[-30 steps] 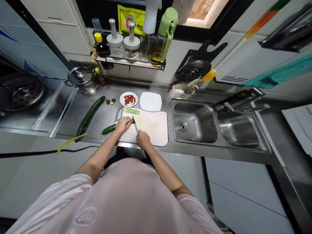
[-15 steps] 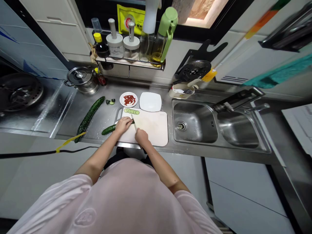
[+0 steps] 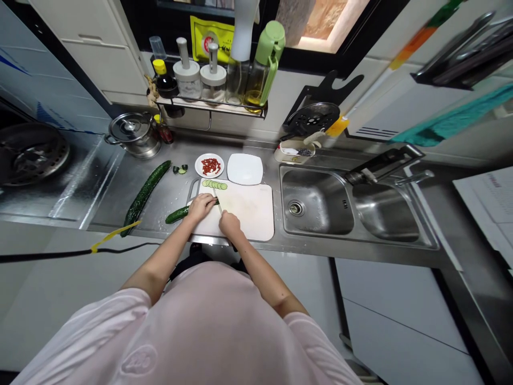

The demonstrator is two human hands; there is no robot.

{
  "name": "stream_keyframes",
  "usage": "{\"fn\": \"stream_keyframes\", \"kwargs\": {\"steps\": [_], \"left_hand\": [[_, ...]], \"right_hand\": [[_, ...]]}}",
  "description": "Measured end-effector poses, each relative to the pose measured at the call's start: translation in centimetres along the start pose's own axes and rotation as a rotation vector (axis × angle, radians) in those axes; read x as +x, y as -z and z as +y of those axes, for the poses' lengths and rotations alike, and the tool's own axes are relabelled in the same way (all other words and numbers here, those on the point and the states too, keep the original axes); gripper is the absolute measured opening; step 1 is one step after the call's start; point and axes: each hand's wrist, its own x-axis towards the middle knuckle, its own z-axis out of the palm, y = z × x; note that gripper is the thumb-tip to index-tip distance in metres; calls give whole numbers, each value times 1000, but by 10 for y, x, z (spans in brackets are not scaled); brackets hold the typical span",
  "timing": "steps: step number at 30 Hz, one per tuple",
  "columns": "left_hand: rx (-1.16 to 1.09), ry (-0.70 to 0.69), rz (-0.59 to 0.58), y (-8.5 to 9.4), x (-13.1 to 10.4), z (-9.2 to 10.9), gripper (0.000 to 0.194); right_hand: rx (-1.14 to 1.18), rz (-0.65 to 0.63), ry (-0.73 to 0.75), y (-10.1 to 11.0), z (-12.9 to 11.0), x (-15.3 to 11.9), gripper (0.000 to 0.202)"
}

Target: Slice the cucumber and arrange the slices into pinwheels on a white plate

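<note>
My left hand (image 3: 201,206) is closed over a cut cucumber (image 3: 177,215), pressing it on the white cutting board (image 3: 256,214). The cucumber's far part sticks out past the board's left edge, and its middle is hidden under my fingers. In my right hand (image 3: 230,223) I grip a knife (image 3: 217,200) by the handle, its blade at the cucumber's cut end. Several thin cucumber slices (image 3: 214,184) lie overlapped in a row along the board's back edge. A whole cucumber (image 3: 146,195) rests on the counter to the left.
Behind the board stand a small plate of chopped red pieces (image 3: 209,166) and a white square plate (image 3: 245,169). Cucumber ends (image 3: 180,169) lie left of them. A double sink (image 3: 316,200) is at the right, a lidded pot (image 3: 134,133) at the back left. Bottles fill a shelf (image 3: 212,107).
The view has shifted slightly. My left hand still holds the cucumber down, and the knife stays at its cut end. The row of slices looks the same.
</note>
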Motion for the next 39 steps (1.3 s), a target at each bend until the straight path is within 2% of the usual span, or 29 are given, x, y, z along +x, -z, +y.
{"fn": "stream_keyframes", "kwargs": {"steps": [10, 22, 32, 39], "left_hand": [[5, -7, 2, 1, -1, 2, 24], [13, -9, 6, 1, -1, 2, 25], [15, -10, 3, 0, -2, 2, 24], [32, -3, 6, 1, -2, 5, 24]], "right_hand": [[3, -28, -31, -12, 9, -17, 24], [10, -1, -18, -6, 0, 1, 26], [5, -14, -42, -21, 10, -17, 24], [9, 2, -41, -13, 3, -8, 27]]}}
